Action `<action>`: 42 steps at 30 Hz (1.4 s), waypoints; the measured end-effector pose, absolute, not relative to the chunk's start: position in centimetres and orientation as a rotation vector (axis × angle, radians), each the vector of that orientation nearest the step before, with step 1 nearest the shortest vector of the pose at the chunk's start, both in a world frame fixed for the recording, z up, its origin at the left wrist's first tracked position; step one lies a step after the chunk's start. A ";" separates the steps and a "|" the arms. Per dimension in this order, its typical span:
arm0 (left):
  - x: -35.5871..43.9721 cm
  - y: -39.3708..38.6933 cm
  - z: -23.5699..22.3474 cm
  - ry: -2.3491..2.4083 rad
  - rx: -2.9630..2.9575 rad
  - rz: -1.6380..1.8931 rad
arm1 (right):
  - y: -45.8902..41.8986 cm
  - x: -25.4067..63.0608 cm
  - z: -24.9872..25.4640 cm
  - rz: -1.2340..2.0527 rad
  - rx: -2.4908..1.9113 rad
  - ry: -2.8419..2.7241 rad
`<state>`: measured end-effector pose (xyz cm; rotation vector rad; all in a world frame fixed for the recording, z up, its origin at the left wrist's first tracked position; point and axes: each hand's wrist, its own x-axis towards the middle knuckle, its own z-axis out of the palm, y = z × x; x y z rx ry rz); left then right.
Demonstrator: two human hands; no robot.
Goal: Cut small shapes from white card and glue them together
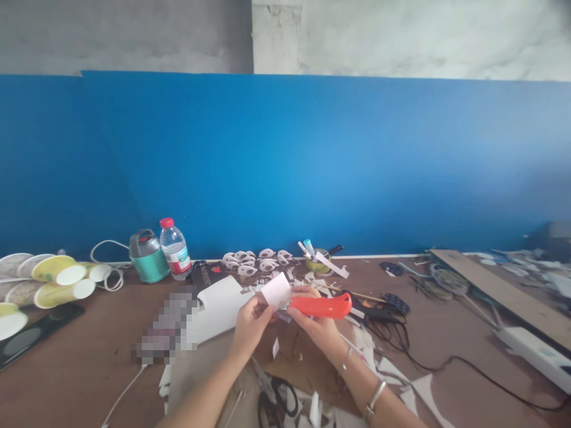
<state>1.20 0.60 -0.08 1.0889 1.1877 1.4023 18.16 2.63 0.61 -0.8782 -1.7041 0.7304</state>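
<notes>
My left hand (254, 318) pinches a small piece of white paper (276, 290) by its lower left edge. My right hand (314, 321) is wrapped round a red utility knife (328, 305), whose handle points off to the right. The knife's front end meets the paper's lower right side; the blade itself is mostly hidden there. Below my hands, black-handled scissors (273, 395) lie on a brown board (200, 374) among white paper scraps (392, 374). Behind the hands sit several white curved cut-out pieces (247, 269) in a cluster.
At the left are several paper cups (57, 270), a green-and-grey container (149, 258) and a water bottle (176, 252). A pen holder (317, 264) stands at the back. On the right lie a black cable (468, 362), a long plank (499, 294) and a white power strip (535, 353). A blue partition (285, 160) closes off the back.
</notes>
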 end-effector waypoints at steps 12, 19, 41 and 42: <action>1.2 0.5 0.0 1.165 1.168 1.389 | 2.8 18.5 1.0 0.751 -0.902 -1.685; 1.0 0.4 0.1 1.185 1.235 1.377 | 2.9 18.7 0.9 0.763 -0.970 -1.684; 0.6 0.5 -0.3 1.351 1.425 1.380 | 2.9 19.2 1.2 0.740 -0.974 -1.731; 0.6 0.5 -0.3 1.351 1.413 1.389 | 2.9 19.2 1.2 0.751 -0.982 -1.719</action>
